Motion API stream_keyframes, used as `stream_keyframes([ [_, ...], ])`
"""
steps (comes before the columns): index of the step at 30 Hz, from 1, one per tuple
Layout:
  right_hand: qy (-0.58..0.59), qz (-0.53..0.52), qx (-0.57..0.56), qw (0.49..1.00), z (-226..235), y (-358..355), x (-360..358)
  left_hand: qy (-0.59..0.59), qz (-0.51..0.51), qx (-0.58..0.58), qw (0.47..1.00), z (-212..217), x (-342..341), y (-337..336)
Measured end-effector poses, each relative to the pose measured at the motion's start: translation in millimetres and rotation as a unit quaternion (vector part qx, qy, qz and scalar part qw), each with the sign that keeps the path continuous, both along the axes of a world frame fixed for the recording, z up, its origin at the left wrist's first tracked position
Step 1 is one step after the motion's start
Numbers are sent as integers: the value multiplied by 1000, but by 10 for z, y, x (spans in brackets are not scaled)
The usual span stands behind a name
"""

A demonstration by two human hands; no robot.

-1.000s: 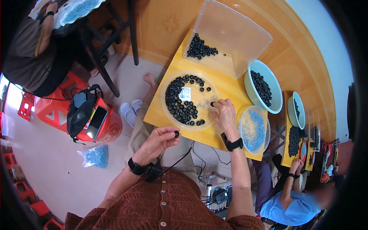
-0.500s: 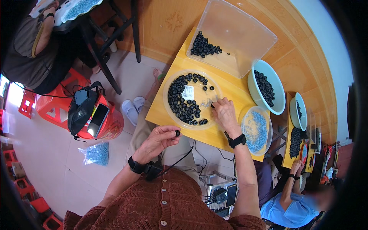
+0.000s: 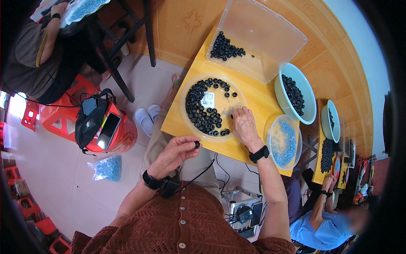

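My left hand (image 3: 176,151) is closed, pinching a small black ring-shaped part (image 3: 197,144) between thumb and fingertips in front of the table's near edge. My right hand (image 3: 246,128) lies palm down over the right rim of a round clear tray (image 3: 222,100), its fingers bent together. What its fingertips hold, if anything, is hidden. Beside them lie a few small thin pieces (image 3: 226,111), too small to name. Many black ring-shaped parts (image 3: 195,103) fill the tray's left side, around a white label (image 3: 207,100).
A round clear container (image 3: 284,144) of bluish small pieces stands right of my right wrist. Behind are a clear bin (image 3: 270,46) with black parts and a pale green basin (image 3: 312,99) of more. Another person (image 3: 317,228) works at the right; one sits at the far left.
My right hand has shifted slightly, and its fingers are drawn closer together over the tray's rim. The left hand stays almost in place with the black part.
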State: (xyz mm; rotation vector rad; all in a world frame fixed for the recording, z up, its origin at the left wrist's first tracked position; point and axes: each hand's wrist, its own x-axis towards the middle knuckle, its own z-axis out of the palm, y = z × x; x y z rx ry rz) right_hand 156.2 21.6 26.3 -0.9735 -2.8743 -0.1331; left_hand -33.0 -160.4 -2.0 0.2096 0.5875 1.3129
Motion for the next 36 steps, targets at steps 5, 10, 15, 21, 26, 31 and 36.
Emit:
stream_keyframes([
  [5, 74, -22, -50, 996, 16, 41, 62, -19, -6, 19, 1000, 14, 9, 16],
  [10, 187, -109, -200, 955, 138, -99, 26, -3, 7, 14, 1000, 66, 2, 3],
  [15, 321, -57, -441, 836, 412, -614, -146, 43, 14, 8, 999, 85, 35, 21],
  [21, 303, 12, -423, 854, 581, -794, -251, 132, 10, 44, 990, 153, 90, 62],
  [26, 284, 25, -376, 882, 638, -837, -271, 157, -2, 70, 985, 148, 75, 49],
  [31, 274, 75, -281, 917, 641, -943, -309, 157, 10, 64, 986, 165, 53, 48],
  [36, 275, 94, -124, 949, 582, -1091, -301, 157, 23, 57, 986, 195, 49, 56],
])
